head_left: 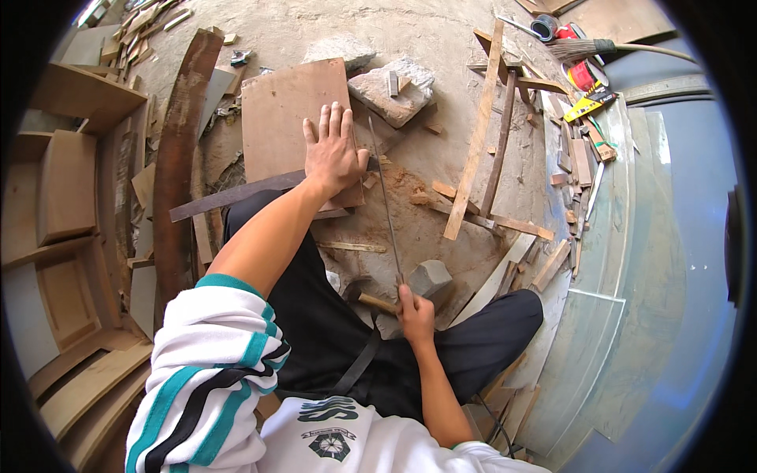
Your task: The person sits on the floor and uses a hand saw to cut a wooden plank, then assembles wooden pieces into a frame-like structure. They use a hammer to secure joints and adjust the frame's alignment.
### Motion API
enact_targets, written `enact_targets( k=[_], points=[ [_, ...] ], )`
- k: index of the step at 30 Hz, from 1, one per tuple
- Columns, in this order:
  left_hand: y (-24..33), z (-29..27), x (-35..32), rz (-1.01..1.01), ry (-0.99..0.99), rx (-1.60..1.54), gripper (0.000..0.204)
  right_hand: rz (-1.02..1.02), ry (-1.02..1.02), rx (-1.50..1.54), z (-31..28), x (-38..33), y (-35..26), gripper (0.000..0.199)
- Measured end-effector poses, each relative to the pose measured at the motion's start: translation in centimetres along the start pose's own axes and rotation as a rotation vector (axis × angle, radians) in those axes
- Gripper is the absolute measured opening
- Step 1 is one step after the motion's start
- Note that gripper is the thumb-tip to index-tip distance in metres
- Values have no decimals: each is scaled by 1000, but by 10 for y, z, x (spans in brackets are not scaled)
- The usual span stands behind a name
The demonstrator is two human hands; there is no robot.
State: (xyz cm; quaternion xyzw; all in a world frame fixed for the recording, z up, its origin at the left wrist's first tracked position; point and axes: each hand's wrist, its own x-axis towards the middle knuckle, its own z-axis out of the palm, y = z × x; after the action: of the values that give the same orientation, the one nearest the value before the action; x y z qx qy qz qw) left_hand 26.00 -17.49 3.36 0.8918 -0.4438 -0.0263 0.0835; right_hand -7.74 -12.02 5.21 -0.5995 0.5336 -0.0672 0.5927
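Observation:
My left hand (335, 151) lies flat with its fingers stretched out. Its palm presses a dark wooden strip (236, 195) against a brown wooden board (272, 118). In my right hand (415, 315) is the grip of a handsaw (386, 197), closed inside my fingers. Its long thin blade, seen almost edge-on, points away from me and passes beside the right end of the strip. Whether the teeth touch the wood I cannot tell. A hammer (374, 301) with a wooden handle rests near my right hand, partly hidden.
Stone blocks (394, 91) lie beyond the board, and a grey stone (430, 280) sits near my right knee. Wooden shelving (71, 189) stands left. Right are a wooden frame (505, 134), offcuts (579, 162), a yellow handsaw (590, 102), a brush (579, 49) and glass sheets (646, 260).

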Motion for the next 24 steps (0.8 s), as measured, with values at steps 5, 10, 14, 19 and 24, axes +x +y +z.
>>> enact_targets(
  k=[5, 10, 14, 19, 24],
  points=[
    [5, 2, 5, 17, 21, 9, 83, 7, -67, 100, 18, 78, -54, 68],
    [0, 5, 2, -1, 44, -27, 81, -19, -4, -6, 21, 67, -56, 69],
    [-3, 6, 5, 9, 44, 0, 80, -47, 19, -68, -5, 6, -10, 65],
    [6, 6, 6, 46, 44, 34, 79, -51, 20, 69, 25, 70, -62, 67],
    [1, 8, 4, 10, 46, 1, 78, -41, 19, 20, 17, 53, -57, 68]
  ],
)
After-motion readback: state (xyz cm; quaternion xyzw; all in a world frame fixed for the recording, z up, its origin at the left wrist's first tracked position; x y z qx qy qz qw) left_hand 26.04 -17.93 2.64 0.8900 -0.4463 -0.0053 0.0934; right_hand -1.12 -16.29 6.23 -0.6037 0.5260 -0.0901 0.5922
